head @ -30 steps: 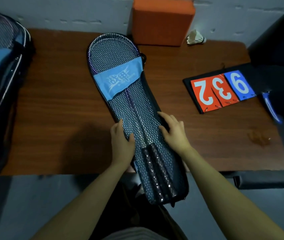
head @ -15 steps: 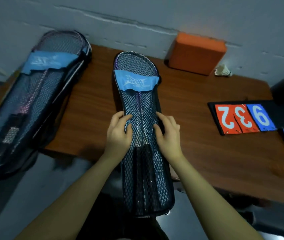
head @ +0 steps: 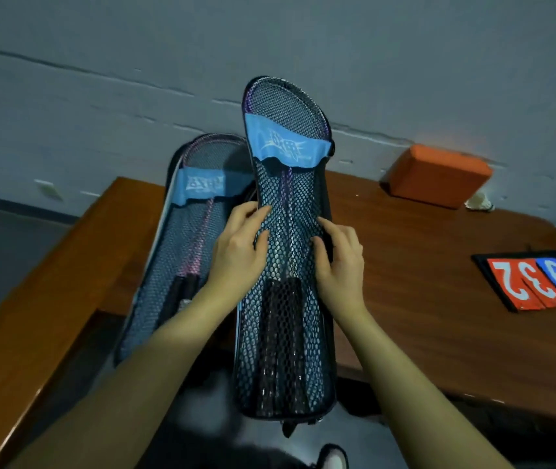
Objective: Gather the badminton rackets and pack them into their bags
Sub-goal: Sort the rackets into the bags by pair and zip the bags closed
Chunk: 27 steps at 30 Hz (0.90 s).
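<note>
Presently the person grips a mesh racket bag [head: 286,333] with both hands and holds it tilted up off the counter [head: 439,299], its head end raised toward the grey wall and its handle end hanging past the counter's near edge. The left hand [head: 239,252] clasps the bag's left side, fingers [head: 252,214] curled over the mesh and thumb pressed on its face; the right hand [head: 340,258] clasps the right side the same way, its fingers bent onto the mesh. Through the netting show the rackets [head: 285,204] packed inside, thin shafts running up the middle and dark grips side by side lower down. A blue fabric band [head: 285,145] with pale lettering crosses the bag below the racket heads. Just beside it on the left lies a second mesh racket bag [head: 188,252], flat along the counter's left part, with its own blue band and a pinkish shaft and dark grips visible inside; whether the two bags touch cannot be told. Near the counter's far edge, against the wall, sits an orange block [head: 439,176], and a white shuttlecock [head: 479,202] lies just to its right. At the counter's right edge rests a flip scoreboard [head: 537,282] showing red and blue number cards.
</note>
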Each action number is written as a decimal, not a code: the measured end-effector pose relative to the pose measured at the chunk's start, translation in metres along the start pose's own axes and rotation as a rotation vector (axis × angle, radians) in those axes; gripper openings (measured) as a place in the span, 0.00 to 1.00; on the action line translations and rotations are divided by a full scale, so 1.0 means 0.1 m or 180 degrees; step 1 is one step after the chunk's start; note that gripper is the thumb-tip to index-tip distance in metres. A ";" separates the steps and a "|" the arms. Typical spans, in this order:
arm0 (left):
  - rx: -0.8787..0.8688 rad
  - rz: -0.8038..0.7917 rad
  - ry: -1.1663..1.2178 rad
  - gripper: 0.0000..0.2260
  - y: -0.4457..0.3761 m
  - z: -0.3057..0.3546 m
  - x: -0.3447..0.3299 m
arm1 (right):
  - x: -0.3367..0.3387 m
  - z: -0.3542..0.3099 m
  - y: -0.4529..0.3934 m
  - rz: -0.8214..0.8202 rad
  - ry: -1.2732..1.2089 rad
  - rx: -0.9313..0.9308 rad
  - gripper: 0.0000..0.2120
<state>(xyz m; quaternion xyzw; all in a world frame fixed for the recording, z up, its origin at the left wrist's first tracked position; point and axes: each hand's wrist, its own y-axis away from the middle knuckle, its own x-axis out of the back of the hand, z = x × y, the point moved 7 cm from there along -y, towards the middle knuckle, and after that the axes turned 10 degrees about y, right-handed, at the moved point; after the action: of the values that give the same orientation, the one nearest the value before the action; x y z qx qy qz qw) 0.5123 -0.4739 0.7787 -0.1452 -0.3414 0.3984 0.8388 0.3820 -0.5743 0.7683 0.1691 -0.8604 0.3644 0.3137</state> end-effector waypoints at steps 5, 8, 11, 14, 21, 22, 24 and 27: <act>0.0134 -0.0101 0.0060 0.18 -0.22 -0.37 0.47 | -0.35 -0.46 -0.19 -0.0124 -0.0234 -0.0001 0.16; 0.0290 -0.0128 0.0027 0.18 -0.29 -0.60 0.62 | -0.59 -0.59 -0.28 -0.0257 -0.0247 -0.0010 0.16; 0.0484 -0.0132 -0.0013 0.18 -0.37 -0.85 0.71 | -0.87 -0.64 -0.38 -0.0332 -0.0274 -0.0002 0.16; 0.0678 -0.0149 -0.0169 0.17 -0.42 -1.07 0.73 | -1.10 -0.63 -0.47 -0.0409 -0.0342 0.0021 0.16; 0.1096 -0.0381 -0.0254 0.19 -0.45 -1.55 0.69 | -1.59 -0.52 -0.57 -0.0847 -0.0302 -0.0111 0.18; 0.1169 -0.0421 -0.0203 0.19 -0.44 -1.61 0.69 | -1.65 -0.52 -0.56 -0.0981 -0.0326 -0.0208 0.19; 0.1277 -0.0460 -0.0109 0.19 -0.44 -1.73 0.69 | -1.77 -0.52 -0.54 -0.1213 -0.0319 -0.0395 0.21; 0.1339 -0.0530 0.0010 0.19 -0.45 -1.90 0.72 | -1.92 -0.51 -0.53 -0.1309 -0.0246 -0.0667 0.23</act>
<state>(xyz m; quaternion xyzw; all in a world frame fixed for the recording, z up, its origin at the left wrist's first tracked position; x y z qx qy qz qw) 0.7010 -0.4419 0.6975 0.0609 -0.2603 0.3900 0.8811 0.5736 -0.5607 0.6957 0.3212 -0.8523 0.1947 0.3639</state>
